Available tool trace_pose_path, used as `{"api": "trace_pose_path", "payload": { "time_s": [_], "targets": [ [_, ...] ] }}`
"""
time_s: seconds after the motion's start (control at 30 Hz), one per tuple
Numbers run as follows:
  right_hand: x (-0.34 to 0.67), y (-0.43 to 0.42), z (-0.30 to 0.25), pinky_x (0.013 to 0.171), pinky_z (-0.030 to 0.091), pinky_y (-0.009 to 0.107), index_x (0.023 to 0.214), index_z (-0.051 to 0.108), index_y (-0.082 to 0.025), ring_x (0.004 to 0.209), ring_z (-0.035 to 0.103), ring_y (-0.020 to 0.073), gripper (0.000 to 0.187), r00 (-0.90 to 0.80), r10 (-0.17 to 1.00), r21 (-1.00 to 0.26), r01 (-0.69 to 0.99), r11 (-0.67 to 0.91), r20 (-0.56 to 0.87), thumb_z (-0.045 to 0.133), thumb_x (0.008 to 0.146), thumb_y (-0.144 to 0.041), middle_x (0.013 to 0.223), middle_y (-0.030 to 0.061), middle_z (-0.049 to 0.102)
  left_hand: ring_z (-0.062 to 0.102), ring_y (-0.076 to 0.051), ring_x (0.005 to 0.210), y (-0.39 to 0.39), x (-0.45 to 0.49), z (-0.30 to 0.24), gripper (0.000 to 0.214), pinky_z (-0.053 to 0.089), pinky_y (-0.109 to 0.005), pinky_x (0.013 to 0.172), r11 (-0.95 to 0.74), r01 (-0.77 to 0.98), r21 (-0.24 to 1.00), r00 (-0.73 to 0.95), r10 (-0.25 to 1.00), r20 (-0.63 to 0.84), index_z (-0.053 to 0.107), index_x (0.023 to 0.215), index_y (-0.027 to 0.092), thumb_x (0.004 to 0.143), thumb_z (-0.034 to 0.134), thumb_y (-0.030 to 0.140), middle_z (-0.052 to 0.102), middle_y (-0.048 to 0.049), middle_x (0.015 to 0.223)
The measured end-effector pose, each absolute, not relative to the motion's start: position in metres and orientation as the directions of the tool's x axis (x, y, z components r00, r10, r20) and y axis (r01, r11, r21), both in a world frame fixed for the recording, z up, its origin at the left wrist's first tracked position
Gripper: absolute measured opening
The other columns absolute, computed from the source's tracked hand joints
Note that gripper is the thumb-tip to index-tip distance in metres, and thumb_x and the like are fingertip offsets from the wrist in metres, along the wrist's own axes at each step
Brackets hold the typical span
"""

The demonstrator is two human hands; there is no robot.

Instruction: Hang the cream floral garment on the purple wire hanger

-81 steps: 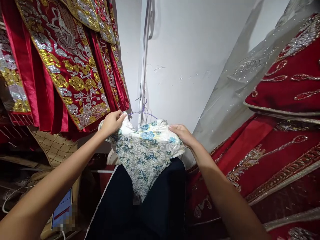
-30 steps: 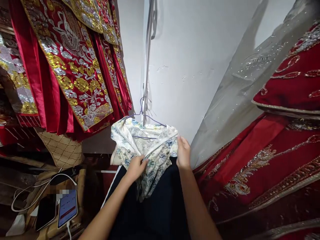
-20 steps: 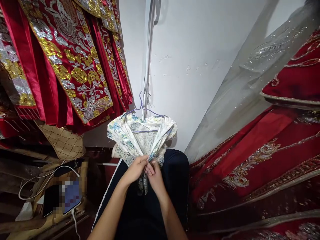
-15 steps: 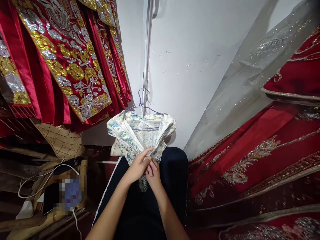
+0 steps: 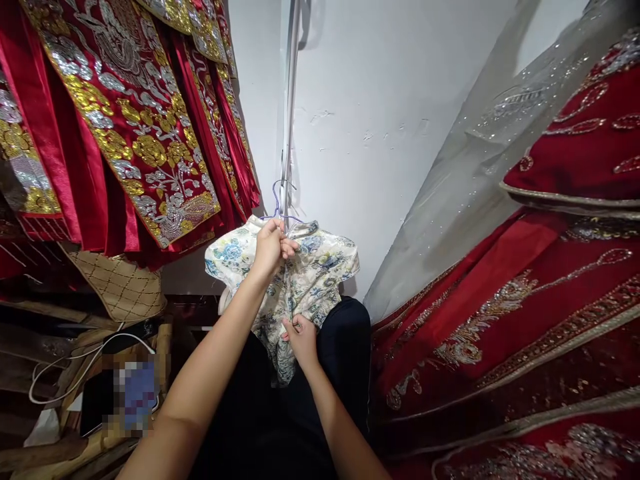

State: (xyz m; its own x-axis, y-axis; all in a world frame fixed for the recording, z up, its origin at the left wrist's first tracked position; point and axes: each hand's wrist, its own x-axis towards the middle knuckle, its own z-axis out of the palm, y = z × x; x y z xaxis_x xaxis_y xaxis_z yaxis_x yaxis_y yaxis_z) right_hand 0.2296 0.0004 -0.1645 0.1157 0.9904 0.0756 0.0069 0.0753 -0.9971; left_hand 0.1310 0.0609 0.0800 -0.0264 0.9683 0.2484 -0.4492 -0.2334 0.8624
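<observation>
A short-sleeved floral dress (image 5: 325, 267), white with blue and yellow flowers, hangs on a purple wire hanger (image 5: 277, 193). Its front edges meet along a line down the middle. My left hand (image 5: 273, 248) is closed in a pinch at the collar, where that line tops out; whether a zipper pull sits between the fingertips is hidden. Lower on the same line, my right hand (image 5: 303, 339) pinches the fabric around waist height. The dress's lower part hangs between my knees in dark trousers (image 5: 347, 353).
A metal pole (image 5: 289, 100) runs up the white wall above the hanger. Red embroidered garments (image 5: 150, 147) hang at left, with more red beaded gowns (image 5: 525, 300) and a sheer sparkling veil (image 5: 450, 173) at right. A wooden stool (image 5: 163, 340) at lower left bears a phone and white cable (image 5: 37, 380).
My left hand has gone up from the chest to the collar, and the open neckline is now drawn together. My right hand stays low on the front. The view has shifted slightly.
</observation>
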Motion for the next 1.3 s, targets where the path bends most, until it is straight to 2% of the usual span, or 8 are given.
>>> {"api": "trace_pose_path", "payload": {
  "time_s": [0.3, 0.4, 0.57, 0.73, 0.87, 1.1, 1.2, 1.3],
  "targets": [
    [0.238, -0.026, -0.179, 0.046, 0.041, 0.025, 0.069, 0.049, -0.020, 0.050, 0.055, 0.0144, 0.039, 0.088, 0.992, -0.996, 0.042, 0.084, 0.087, 0.069, 0.074, -0.054, 0.058, -0.0027, 0.051, 0.052, -0.010, 0.033, 0.061, 0.125, 0.085, 0.019, 0.028, -0.014, 0.035, -0.325, -0.335, 0.884, 0.027, 0.935, 0.354, 0.041, 0.087, 0.022, 0.071, 0.046, 0.015, 0.057, 0.0075, 0.051],
    [0.242, -0.016, -0.130, 0.051, 0.046, 0.026, 0.097, 0.062, -0.018, 0.059, 0.058, 0.0153, 0.037, 0.124, 0.971, -0.979, 0.035, 0.203, 0.206, 0.068, 0.078, -0.049, 0.078, 0.0041, 0.063, 0.057, -0.011, 0.039, 0.050, 0.121, 0.069, 0.014, 0.036, -0.015, 0.040, -0.380, -0.225, 0.897, 0.141, 0.898, 0.416, 0.039, 0.092, 0.023, 0.079, 0.044, 0.019, 0.060, 0.0069, 0.055],
    [0.250, 0.031, 0.003, 0.058, 0.050, 0.028, 0.137, 0.046, -0.023, 0.063, 0.059, 0.0149, 0.049, 0.043, 0.872, -0.872, -0.029, 0.489, 0.488, 0.054, 0.092, -0.041, 0.086, 0.0040, 0.064, 0.056, -0.009, 0.044, 0.043, 0.112, 0.050, 0.003, 0.042, -0.018, 0.047, -0.491, -0.091, 0.867, 0.224, 0.838, 0.498, 0.038, 0.090, 0.024, 0.089, 0.040, 0.022, 0.060, 0.0067, 0.062],
    [0.251, 0.065, 0.069, 0.064, 0.044, 0.027, 0.091, 0.068, -0.019, 0.062, 0.056, 0.0143, 0.018, -0.356, 0.734, -0.645, 0.351, 0.679, 0.579, 0.053, 0.092, -0.030, 0.066, -0.0007, 0.062, 0.050, -0.008, 0.040, 0.046, 0.104, 0.042, 0.012, 0.039, -0.018, 0.044, -0.519, -0.098, 0.849, 0.214, 0.822, 0.528, 0.039, 0.098, 0.025, 0.087, 0.041, 0.019, 0.059, 0.0074, 0.060],
    [0.242, 0.069, 0.067, 0.062, 0.037, 0.026, 0.077, 0.063, -0.018, 0.060, 0.051, 0.0132, 0.020, -0.356, 0.669, -0.467, 0.505, 0.726, 0.653, 0.053, 0.092, -0.026, 0.066, -0.0006, 0.061, 0.045, -0.009, 0.033, 0.055, 0.099, 0.036, 0.044, 0.036, -0.018, 0.036, -0.447, -0.238, 0.862, 0.183, 0.851, 0.492, 0.038, 0.127, 0.026, 0.084, 0.045, 0.020, 0.061, 0.0069, 0.058],
    [0.251, 0.070, 0.087, 0.062, 0.041, 0.026, 0.083, 0.061, -0.018, 0.064, 0.053, 0.0137, 0.019, 0.009, 0.636, -0.607, 0.309, 0.732, 0.772, 0.054, 0.092, -0.033, 0.071, 0.0001, 0.060, 0.052, -0.012, 0.034, 0.062, 0.092, -0.016, 0.080, 0.040, -0.021, 0.036, -0.265, -0.118, 0.957, 0.212, 0.935, 0.285, 0.017, 0.155, 0.025, 0.082, 0.046, 0.020, 0.064, 0.0030, 0.057],
    [0.287, 0.067, 0.097, 0.069, 0.045, 0.027, 0.079, 0.061, -0.019, 0.069, 0.055, 0.0142, 0.021, 0.159, 0.660, -0.679, 0.158, 0.717, 0.734, 0.060, 0.089, -0.037, 0.072, 0.0001, 0.058, 0.053, -0.013, 0.038, 0.049, 0.091, -0.048, 0.072, 0.043, -0.023, 0.040, -0.201, -0.024, 0.979, 0.265, 0.943, 0.200, 0.023, 0.154, 0.025, 0.086, 0.046, 0.028, 0.067, 0.0004, 0.063],
    [0.326, 0.054, 0.088, 0.074, 0.048, 0.027, 0.077, 0.060, -0.020, 0.071, 0.055, 0.0132, 0.022, 0.204, 0.759, -0.757, -0.104, 0.644, 0.618, 0.065, 0.086, -0.039, 0.073, -0.0001, 0.055, 0.059, -0.015, 0.053, 0.043, 0.092, -0.058, 0.060, 0.050, -0.027, 0.056, -0.309, 0.053, 0.950, 0.133, 0.945, 0.300, 0.039, 0.146, 0.025, 0.088, 0.050, 0.035, 0.067, -0.0011, 0.073]
  ]
}}
